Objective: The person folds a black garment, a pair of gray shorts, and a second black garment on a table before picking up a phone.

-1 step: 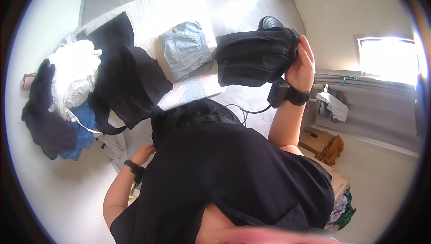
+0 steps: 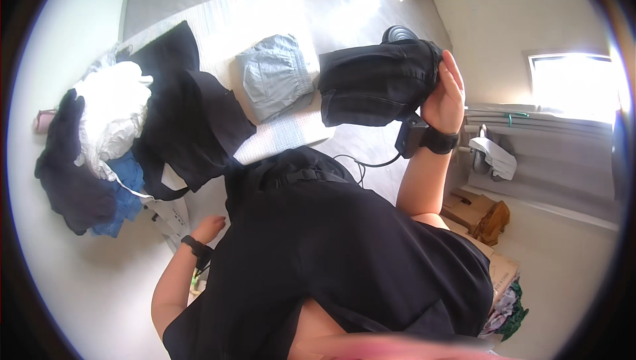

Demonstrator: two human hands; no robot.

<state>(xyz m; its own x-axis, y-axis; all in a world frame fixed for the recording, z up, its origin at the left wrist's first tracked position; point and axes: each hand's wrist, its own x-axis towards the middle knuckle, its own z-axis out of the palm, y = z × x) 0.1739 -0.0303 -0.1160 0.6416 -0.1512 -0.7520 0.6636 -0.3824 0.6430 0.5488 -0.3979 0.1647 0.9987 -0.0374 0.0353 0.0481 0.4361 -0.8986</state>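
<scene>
At the far right of centre lies a black folded garment, apparently trousers or shorts. My right hand is against its right end, fingers straight and pressed along the edge; the thumb is hidden. My left hand hangs low beside my black top, its fingers curled, with nothing visible in them. On the pale mattress rest folded light-blue shorts. Left of these, a black garment lies spread over the mattress, its lower part reaching toward me.
A heap with a white cloth, a dark garment and a blue cloth is at the left. A cable runs from the box at my right wrist. Cardboard boxes stand at my right, below a window.
My left hand has come slightly away from the black clothing at my side. The right hand and the folded black garment stay nearly the same; the view has shifted a little.
</scene>
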